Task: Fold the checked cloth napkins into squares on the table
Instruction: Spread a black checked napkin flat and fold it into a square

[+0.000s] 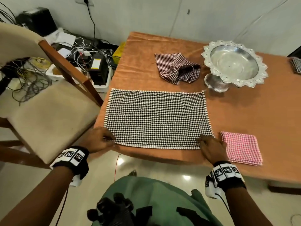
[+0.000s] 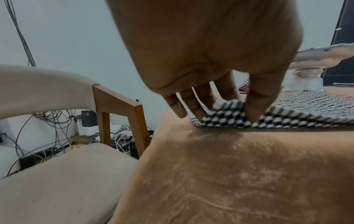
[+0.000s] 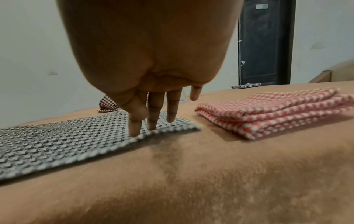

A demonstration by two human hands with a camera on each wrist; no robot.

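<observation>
A black-and-white checked napkin (image 1: pixel 158 118) (image 2: pixel 287 118) (image 3: pixel 67 144) lies flat as a wide rectangle near the table's front edge. My left hand (image 1: pixel 110 138) (image 2: pixel 228 112) pinches its near left corner between thumb and fingers, and that corner is raised a little off the table. My right hand (image 1: pixel 202 140) (image 3: pixel 147 128) stands over the near right corner, its straight fingertips touching the cloth from above. A pink checked napkin (image 1: pixel 242 147) (image 3: pixel 277 115) lies folded into a square just right of that hand. A maroon checked napkin (image 1: pixel 177 69) (image 3: pixel 107 104) sits crumpled further back.
The orange-covered table (image 1: pixel 252 108) carries a silver pedestal bowl (image 1: pixel 260 75) (image 2: pixel 306 75) at the back right. Another dark checked napkin (image 1: pixel 296 64) (image 3: pixel 245 86) lies at the far right edge. A beige chair (image 1: pixel 48 115) stands to the left, with cables and boxes (image 1: pixel 81 53) on the floor behind.
</observation>
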